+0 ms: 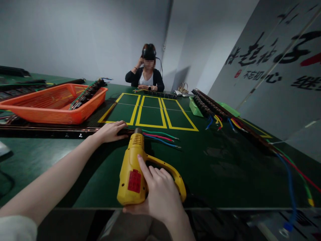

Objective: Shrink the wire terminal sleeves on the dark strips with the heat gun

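My right hand (162, 189) grips a yellow heat gun (131, 170) near the table's front edge, index finger stretched along its body. The gun's metal nozzle (137, 131) points away from me, close to the end of a long dark wire harness (82, 133). Around that harness, near its end, my left hand (111, 131) is closed, thumb and fingers on either side. Green, red and blue wires (162, 137) with metal terminals come out of the harness end, to the right of the nozzle.
An orange basket (52, 117) with a dark wired strip (87, 93) stands at the left. Yellow tape rectangles (151, 126) mark the green table. More wired strips (205, 103) and a green basket (195, 107) lie at the right. A person (145, 75) sits opposite.
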Demonstrator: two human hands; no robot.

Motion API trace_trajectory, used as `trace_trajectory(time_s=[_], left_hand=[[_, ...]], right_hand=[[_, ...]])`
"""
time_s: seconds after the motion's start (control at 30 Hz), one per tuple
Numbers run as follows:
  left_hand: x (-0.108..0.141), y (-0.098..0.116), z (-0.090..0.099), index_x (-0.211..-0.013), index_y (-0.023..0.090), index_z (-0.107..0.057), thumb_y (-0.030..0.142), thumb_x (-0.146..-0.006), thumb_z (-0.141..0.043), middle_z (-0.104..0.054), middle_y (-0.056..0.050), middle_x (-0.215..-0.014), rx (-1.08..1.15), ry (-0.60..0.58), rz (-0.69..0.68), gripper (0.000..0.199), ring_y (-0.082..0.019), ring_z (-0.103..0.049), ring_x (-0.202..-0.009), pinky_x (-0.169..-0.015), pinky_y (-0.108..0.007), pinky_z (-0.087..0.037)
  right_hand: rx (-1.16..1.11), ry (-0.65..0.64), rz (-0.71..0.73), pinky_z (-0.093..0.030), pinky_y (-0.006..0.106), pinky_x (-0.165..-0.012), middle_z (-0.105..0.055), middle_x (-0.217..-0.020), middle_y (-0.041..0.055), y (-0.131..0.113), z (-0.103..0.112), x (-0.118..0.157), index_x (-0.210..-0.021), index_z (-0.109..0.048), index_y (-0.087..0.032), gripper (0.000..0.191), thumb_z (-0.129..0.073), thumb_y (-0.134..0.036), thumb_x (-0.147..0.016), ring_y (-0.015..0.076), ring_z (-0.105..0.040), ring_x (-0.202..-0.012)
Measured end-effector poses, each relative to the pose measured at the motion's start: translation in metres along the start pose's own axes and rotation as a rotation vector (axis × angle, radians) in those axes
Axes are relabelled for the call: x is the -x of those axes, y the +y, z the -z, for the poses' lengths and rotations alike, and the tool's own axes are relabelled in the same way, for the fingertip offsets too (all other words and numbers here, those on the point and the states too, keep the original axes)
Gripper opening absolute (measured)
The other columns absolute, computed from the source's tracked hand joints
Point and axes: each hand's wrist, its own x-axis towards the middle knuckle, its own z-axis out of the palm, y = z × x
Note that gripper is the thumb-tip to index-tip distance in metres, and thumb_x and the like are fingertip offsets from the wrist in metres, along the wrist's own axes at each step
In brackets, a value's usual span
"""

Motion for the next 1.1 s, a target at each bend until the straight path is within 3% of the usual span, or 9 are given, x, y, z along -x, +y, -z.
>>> trace_trajectory(time_s=[0.2, 0.37, 0.43, 0.57, 0.7, 0.8, 0.97, 1.1], left_hand=[[0.016, -0.030, 0.011, -0.116, 0.023, -0.057, 0.063, -0.076, -0.051, -0.061, -0.008, -0.114, 0.110, -0.087, 0.177, 0.058, -0.026, -0.062, -0.097, -0.082, -0.032, -0.049], [0.028, -0.051, 0.021, -0.116, 0.018, -0.059, 0.056, -0.067, -0.065, -0.066, -0.006, -0.112, 0.359, -0.194, 0.276, 0.062, -0.024, -0.062, -0.097, -0.086, -0.030, -0.048], [0.036, -0.061, 0.024, -0.119, 0.016, -0.057, 0.047, -0.065, -0.069, -0.065, -0.006, -0.115, 0.380, -0.200, 0.329, 0.064, -0.023, -0.061, -0.100, -0.090, -0.032, -0.046], [0.056, -0.083, 0.026, -0.122, 0.013, -0.054, 0.033, -0.061, -0.073, -0.065, -0.005, -0.115, 0.376, -0.220, 0.410, 0.067, -0.022, -0.059, -0.103, -0.093, -0.034, -0.045], [0.067, -0.096, 0.025, -0.119, 0.015, -0.057, 0.029, -0.061, -0.071, -0.065, -0.005, -0.113, 0.326, -0.196, 0.436, 0.061, -0.022, -0.060, -0.102, -0.093, -0.033, -0.045], [0.066, -0.097, 0.024, -0.116, 0.018, -0.059, 0.037, -0.059, -0.073, -0.065, -0.006, -0.114, 0.277, -0.175, 0.421, 0.062, -0.024, -0.060, -0.103, -0.091, -0.032, -0.046], [0.061, -0.091, 0.027, -0.111, 0.025, -0.060, 0.049, -0.059, -0.070, -0.065, -0.005, -0.112, 0.182, -0.104, 0.415, 0.059, -0.026, -0.062, -0.100, -0.084, -0.031, -0.048], [0.062, -0.086, 0.027, -0.110, 0.026, -0.061, 0.050, -0.063, -0.066, -0.064, -0.005, -0.112, 0.067, 0.002, 0.408, 0.054, -0.027, -0.062, -0.098, -0.080, -0.032, -0.048]], right_hand=[[-0.126, -0.105, 0.024, -0.041, 0.045, -0.091, -0.062, -0.108, 0.0075, 0.015, 0.007, 0.002, -0.148, -0.013, -0.026, 0.125, -0.062, -0.082, -0.048, 0.0279, -0.057, -0.097], [-0.141, -0.049, 0.031, -0.040, 0.047, -0.094, -0.062, -0.106, 0.0080, 0.017, 0.009, 0.004, -0.146, -0.025, -0.024, 0.124, -0.064, -0.082, -0.044, 0.0291, -0.056, -0.098], [-0.165, -0.004, 0.055, -0.041, 0.046, -0.092, -0.061, -0.106, 0.0078, 0.018, 0.011, 0.006, -0.142, -0.036, -0.025, 0.114, -0.062, -0.082, -0.047, 0.0284, -0.056, -0.099], [-0.128, 0.116, 0.096, -0.045, 0.040, -0.083, -0.060, -0.108, 0.0073, 0.019, 0.027, -0.002, -0.132, -0.050, -0.023, 0.076, -0.045, -0.074, -0.076, 0.0234, -0.055, -0.097], [0.066, 0.194, 0.107, -0.045, 0.035, -0.086, -0.061, -0.109, 0.0056, 0.018, 0.054, -0.039, -0.130, -0.051, -0.021, 0.051, -0.045, -0.052, -0.089, 0.0199, -0.055, -0.099], [0.192, 0.169, 0.114, -0.045, 0.035, -0.088, -0.060, -0.112, 0.0072, 0.024, 0.063, -0.082, -0.125, -0.055, -0.018, 0.048, -0.042, -0.049, -0.091, 0.0211, -0.053, -0.106], [0.269, 0.100, 0.174, -0.044, 0.039, -0.092, -0.059, -0.115, 0.0102, 0.038, 0.045, -0.151, -0.124, -0.055, -0.015, 0.046, -0.051, -0.043, -0.088, 0.0230, -0.051, -0.110], [0.318, 0.024, 0.241, -0.044, 0.045, -0.093, -0.055, -0.123, 0.0082, 0.043, 0.022, -0.191, -0.120, -0.053, -0.018, 0.042, -0.054, -0.044, -0.088, 0.0217, -0.053, -0.111]])
